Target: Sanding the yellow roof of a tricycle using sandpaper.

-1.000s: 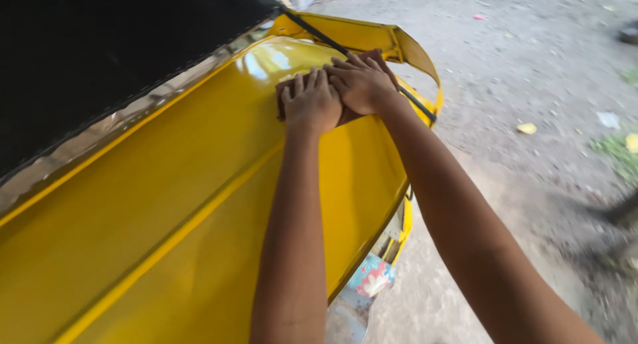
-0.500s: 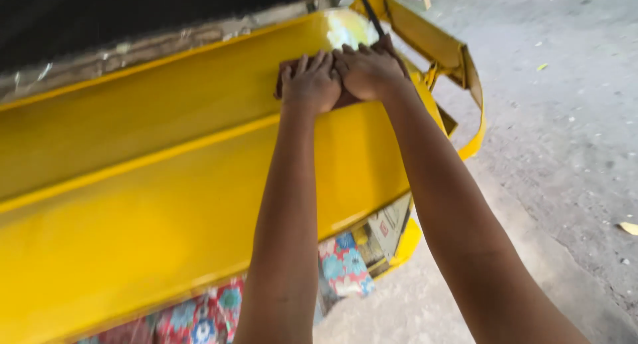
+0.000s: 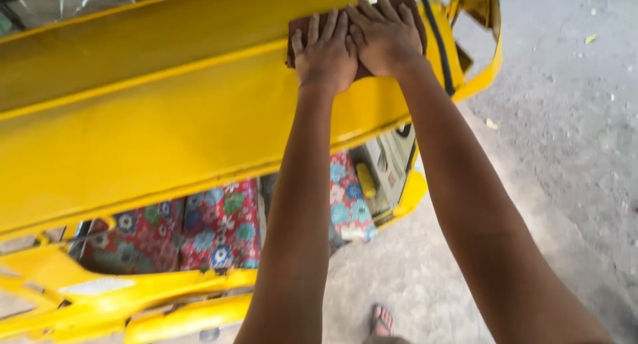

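Sandalled foot on concrete floor, at 6 o'clock. Floral seat cushions under yellow roof panel, at 8 o'clock. Left hand and right hand at 12 o'clock, side by side, grip flat and spread, pressing brown cloth against panel. Black cable just beside, at 1 o'clock.

Count: two hands, one cloth, one yellow panel.

Two hands on the panel, left hand and right hand, side by side. One brown cloth under them. One yellow body panel. One black rubber strip along its edge. Two flower-patterned seat cushions below. One sandalled foot on the ground. Two fallen leaves on the concrete.
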